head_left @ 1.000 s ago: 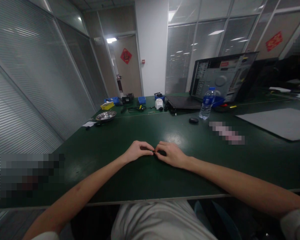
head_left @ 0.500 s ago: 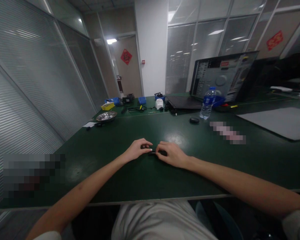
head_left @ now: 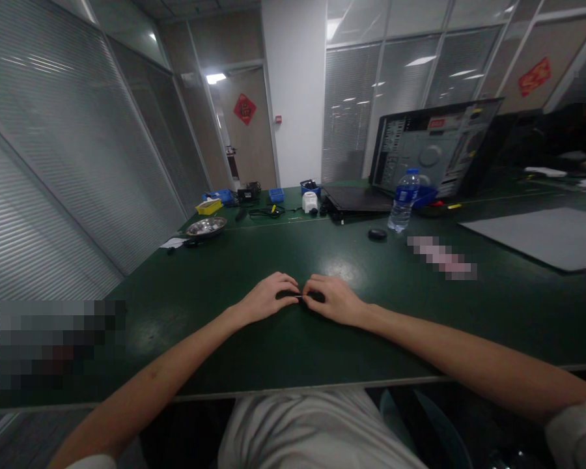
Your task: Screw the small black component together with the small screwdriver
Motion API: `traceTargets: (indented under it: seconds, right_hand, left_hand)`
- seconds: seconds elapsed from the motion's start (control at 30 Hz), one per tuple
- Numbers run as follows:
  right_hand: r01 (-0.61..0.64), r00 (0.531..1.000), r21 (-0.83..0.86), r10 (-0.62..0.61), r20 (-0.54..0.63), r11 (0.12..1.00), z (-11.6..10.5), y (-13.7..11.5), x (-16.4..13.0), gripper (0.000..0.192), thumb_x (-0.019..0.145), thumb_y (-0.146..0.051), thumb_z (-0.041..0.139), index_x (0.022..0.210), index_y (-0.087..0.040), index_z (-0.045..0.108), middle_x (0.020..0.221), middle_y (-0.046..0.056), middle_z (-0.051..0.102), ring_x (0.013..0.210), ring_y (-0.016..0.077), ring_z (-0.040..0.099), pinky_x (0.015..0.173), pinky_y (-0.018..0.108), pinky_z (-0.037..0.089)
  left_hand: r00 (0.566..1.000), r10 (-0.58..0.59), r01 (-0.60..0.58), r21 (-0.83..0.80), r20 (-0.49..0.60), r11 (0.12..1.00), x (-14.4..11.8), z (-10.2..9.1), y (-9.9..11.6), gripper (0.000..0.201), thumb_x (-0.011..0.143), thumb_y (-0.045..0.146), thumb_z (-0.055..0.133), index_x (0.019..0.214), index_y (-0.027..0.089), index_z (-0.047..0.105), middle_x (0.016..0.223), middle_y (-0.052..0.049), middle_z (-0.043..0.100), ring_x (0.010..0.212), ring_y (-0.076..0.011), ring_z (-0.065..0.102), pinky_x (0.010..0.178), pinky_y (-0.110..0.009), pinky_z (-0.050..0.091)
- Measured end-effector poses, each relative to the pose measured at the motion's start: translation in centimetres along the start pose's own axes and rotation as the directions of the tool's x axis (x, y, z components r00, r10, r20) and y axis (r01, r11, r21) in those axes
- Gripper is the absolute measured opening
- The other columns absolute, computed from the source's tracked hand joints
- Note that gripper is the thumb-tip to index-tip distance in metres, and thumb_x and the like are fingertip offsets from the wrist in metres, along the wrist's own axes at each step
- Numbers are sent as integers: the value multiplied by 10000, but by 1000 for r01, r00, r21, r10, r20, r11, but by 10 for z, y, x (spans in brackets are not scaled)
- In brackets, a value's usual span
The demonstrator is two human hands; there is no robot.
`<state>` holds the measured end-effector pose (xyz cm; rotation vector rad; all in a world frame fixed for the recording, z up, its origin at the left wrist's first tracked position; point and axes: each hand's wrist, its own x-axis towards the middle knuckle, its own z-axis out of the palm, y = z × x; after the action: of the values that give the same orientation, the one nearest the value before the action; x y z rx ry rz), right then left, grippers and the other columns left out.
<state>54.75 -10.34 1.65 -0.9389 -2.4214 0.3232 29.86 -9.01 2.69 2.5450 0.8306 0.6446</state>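
Left hand [head_left: 268,298] and right hand [head_left: 333,300] pinch a tiny dark part [head_left: 300,298] between fingertips, mid green table [head_left: 224,273]; bare surface all around.

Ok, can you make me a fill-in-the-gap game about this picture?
1. The left hand and right hand rest on a dark ____ table.
2. The clear plastic water bottle has a ____ label.
3. The round metal bowl sits to the ____ of the hands.

Missing words: green; blue; left

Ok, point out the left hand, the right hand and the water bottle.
left hand [head_left: 268,298], head view, back of the hand.
right hand [head_left: 333,301], head view, back of the hand.
water bottle [head_left: 403,202], head view, blue label.
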Motion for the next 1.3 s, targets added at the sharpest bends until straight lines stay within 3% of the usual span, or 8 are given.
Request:
traceTargets:
  seconds: [0.23, 0.4, 0.53, 0.63, 0.77, 0.97, 1.13, 1.3]
  right_hand:
    - [0, 1000, -6, 0, 6, 1000, -2, -2, -1, 91, 940, -248, 637, 998, -211, 698, 951, 15, 669, 794, 150, 615, 727, 262, 422]
    - [16, 1000, -11, -16, 1, 1000, -2, -2, -1, 70, 937, -230, 634, 968, -205, 692, 924, 8, 665, 783, 145, 610, 715, 260, 408]
    - [13, 1000, -4, -12, 13, 1000, -4, -3, -1, 87, 944, -245, 634, 983, -202, 699, 951, 18, 672, 800, 150, 616, 721, 262, 416]
    - [4, 1000, 0, -4, 17, 1000, -5, -4, -1, 93, 948, -254, 636, 989, -203, 703, 960, 20, 676, 803, 151, 619, 719, 262, 418]
    - [10, 1000, 6, -10, 15, 1000, -5, -3, -1, 92, 949, -250, 632, 992, -207, 700, 966, 17, 678, 814, 152, 625, 727, 263, 424]
    - [17, 1000, 4, -17, 4, 1000, 0, 0, -1, 87, 948, -250, 635, 993, -208, 696, 968, 17, 678, 811, 151, 625, 737, 266, 430]
    - [22, 1000, -2, -22, 7, 1000, -1, -1, -2, 89, 948, -258, 637, 992, -210, 697, 970, 17, 680, 812, 150, 628, 735, 262, 432]
    - [9, 1000, -10, -9, 9, 1000, -6, 2, -3, 86, 942, -257, 644, 984, -211, 703, 958, 16, 682, 791, 149, 621, 722, 262, 428]
  left_hand:
    - [998, -59, 58, 39, 24, 998, -4, -17, -16, 257, 1013, 322, 570, 1209, 240, 714, 1179, -71, 697, 1113, -222, 617, 988, -358, 470]
    - [978, -187, 191, 33, -92, 981, -10, -31, -54, 316, 961, 305, 633, 1259, 226, 700, 1186, -84, 691, 1014, -215, 651, 893, -341, 516]
    - [921, -308, 352, 172, -237, 920, -28, -59, -104, 272, 946, 288, 617, 1172, 208, 746, 1177, -92, 692, 1052, -239, 650, 958, -372, 509]
    - [846, -423, 516, 305, -324, 800, -50, -85, -141, 295, 937, 277, 588, 1167, 187, 749, 1198, -108, 688, 1116, -268, 639, 1010, -387, 492]
    - [784, -520, 620, 402, -339, 674, -74, -111, -170, 338, 929, 261, 544, 1189, 170, 741, 1201, -118, 695, 1126, -281, 642, 1030, -386, 481]
    - [759, -551, 650, 352, -347, 674, -82, -120, -177, 338, 935, 259, 539, 1198, 173, 734, 1209, -113, 707, 1119, -273, 649, 1010, -379, 495]
    - [783, -481, 619, 413, -395, 668, -88, -123, -178, 313, 955, 272, 520, 1123, 180, 766, 1176, -115, 706, 1103, -278, 651, 1011, -389, 491]
    - [781, -491, 624, 446, -386, 641, -90, -127, -175, 326, 964, 287, 500, 1118, 190, 771, 1186, -109, 700, 1087, -278, 652, 969, -377, 506]
